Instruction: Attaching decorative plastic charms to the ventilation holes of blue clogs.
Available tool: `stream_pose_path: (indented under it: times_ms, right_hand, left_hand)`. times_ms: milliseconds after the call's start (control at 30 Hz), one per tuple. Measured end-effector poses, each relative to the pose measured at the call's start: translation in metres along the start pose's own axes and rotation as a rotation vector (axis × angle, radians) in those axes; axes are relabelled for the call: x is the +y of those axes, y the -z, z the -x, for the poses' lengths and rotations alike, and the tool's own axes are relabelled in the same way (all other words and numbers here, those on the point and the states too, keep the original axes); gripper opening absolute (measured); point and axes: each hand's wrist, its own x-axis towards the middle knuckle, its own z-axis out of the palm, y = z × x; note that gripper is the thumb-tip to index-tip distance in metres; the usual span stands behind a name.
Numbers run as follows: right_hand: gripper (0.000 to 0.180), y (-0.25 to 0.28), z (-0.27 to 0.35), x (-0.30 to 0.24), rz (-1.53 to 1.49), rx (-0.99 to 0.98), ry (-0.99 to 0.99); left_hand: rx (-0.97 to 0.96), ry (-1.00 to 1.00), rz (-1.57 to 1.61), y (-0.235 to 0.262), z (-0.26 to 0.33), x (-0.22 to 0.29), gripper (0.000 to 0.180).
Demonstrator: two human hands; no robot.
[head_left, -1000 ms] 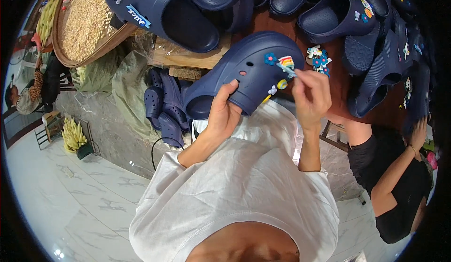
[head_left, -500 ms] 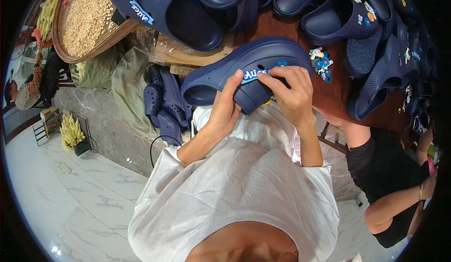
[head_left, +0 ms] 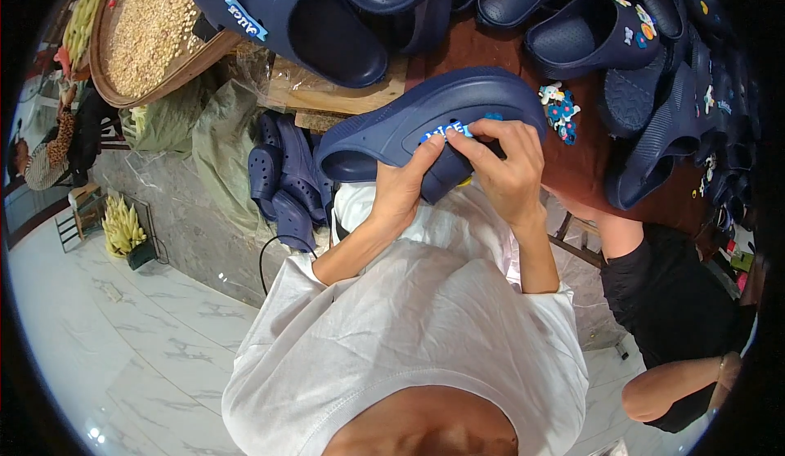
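A navy blue clog [head_left: 368,139] lies tilted on its side between my two hands. My left hand [head_left: 402,186] holds it from the near side, its fingers reaching in out of sight and its thumb pressed on a blue-and-white lettered shoe charm [head_left: 442,130]. On the other end of that charm, the thumb and bent fingers of my right hand [head_left: 511,166] close in. A smaller blue charm [head_left: 493,116] shows just above my right fingers. Something yellow [head_left: 465,182] peeks out at the clog's lower edge.
Loose charms [head_left: 560,114] lie on the brown table [head_left: 582,166]. Many navy clogs [head_left: 572,35] crowd its far and right sides. More clogs [head_left: 282,182] hang low at left, below a basket of kernels [head_left: 154,35]. A person in black [head_left: 679,301] sits at right.
My left thumb has slid right along the lettered charm, close to my right thumb. The clog has barely moved. The person at right has shifted an arm.
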Motion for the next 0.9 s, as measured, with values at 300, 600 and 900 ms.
stream_pose_path:
  times_ms: [300, 600, 900]
  right_hand:
    - [0.025, -0.004, 0.001, -0.005, -0.007, 0.006, -0.053]
    - [0.03, -0.008, 0.017, -0.005, -0.09, 0.076, -0.06]
    - [0.027, -0.004, 0.021, -0.003, -0.005, 0.142, -0.177]
  left_hand:
    - [-0.002, -0.022, 0.024, -0.001, 0.0, 0.002, 0.035]
    - [0.032, -0.037, -0.019, 0.002, -0.004, -0.003, 0.035]
    - [0.033, 0.084, 0.059, -0.006, -0.007, 0.009, 0.032]
